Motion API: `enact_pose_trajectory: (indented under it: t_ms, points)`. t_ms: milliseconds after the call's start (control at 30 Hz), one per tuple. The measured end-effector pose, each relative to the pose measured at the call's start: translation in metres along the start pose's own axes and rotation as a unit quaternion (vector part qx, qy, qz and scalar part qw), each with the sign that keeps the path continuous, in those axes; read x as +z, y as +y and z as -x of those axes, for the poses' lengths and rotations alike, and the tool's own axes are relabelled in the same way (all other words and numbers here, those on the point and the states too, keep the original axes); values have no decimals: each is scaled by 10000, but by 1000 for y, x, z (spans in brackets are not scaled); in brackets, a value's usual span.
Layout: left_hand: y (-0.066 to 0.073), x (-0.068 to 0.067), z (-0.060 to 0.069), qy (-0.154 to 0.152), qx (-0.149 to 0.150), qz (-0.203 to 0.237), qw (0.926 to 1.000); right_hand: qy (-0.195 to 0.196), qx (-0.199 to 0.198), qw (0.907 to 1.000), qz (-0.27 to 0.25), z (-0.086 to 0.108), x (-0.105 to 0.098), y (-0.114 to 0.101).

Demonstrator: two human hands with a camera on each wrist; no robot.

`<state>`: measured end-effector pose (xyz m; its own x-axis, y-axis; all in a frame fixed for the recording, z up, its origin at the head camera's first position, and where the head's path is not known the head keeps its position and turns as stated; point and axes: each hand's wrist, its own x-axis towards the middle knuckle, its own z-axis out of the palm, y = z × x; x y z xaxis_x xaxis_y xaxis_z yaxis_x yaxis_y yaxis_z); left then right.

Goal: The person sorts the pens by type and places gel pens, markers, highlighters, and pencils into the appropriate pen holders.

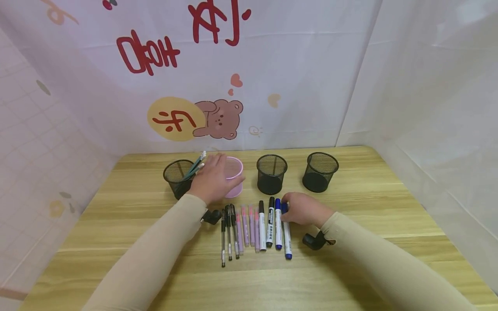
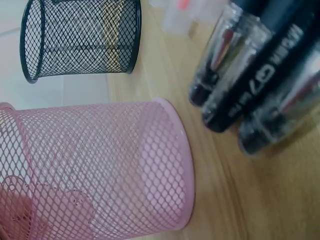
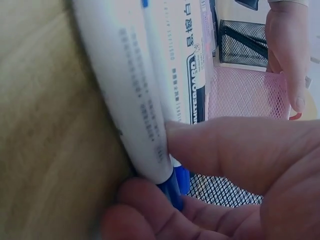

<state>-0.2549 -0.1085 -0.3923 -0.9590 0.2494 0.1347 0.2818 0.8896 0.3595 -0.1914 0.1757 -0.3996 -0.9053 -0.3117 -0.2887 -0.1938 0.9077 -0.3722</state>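
My right hand [image 1: 305, 209] pinches the rightmost whiteboard marker [image 1: 287, 242] near its blue cap; the right wrist view shows the thumb on its white barrel [image 3: 130, 95] and fingers curled by the cap. A second blue-capped marker [image 1: 278, 229] lies alongside. At the left side of a pink mesh pen cup [image 1: 234, 188], my left hand [image 1: 212, 181] has its thumb stretched across the front of the rim and its fingers extended toward the back. Whether it touches the cup is unclear. The left wrist view shows the pink cup [image 2: 100, 165] but not the hand's fingers.
Left of the pink cup, a black mesh cup [image 1: 175, 172] holds pencils [image 1: 194, 168]. Two black mesh cups [image 1: 271, 181] [image 1: 317, 179] stand to the right. Black-capped markers [image 1: 270, 233], pink highlighters [image 1: 251, 229] and black gel pens [image 1: 229, 237] lie in a row on the wooden table [image 1: 264, 285].
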Motion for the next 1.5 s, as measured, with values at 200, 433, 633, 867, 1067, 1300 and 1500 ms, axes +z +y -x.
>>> enact_pose_trajectory:
  t_ms: [200,433,633,867,1067,1300,1500]
  points:
    - [-1,0,0,-73,65,-16,10000,-44,52,10000,25,2,-1,-4]
    - [-2,2,0,-53,86,-66,9999,-30,127,9998,134,0,2,-3]
    - [-3,3,-1,-56,79,-55,9999,-21,73,9998,179,-1,3,-4]
    - [-4,4,-2,-28,60,-28,10000,-51,84,9997,211,1,1,-7]
    - [-2,3,0,1,35,46,10000,-82,147,9996,231,1,0,-8]
    - [-2,3,-1,-12,34,69,10000,-109,216,9995,222,1,-1,-10]
    - [-3,3,-1,20,40,108,9999,-125,223,9995,198,0,-1,-9]
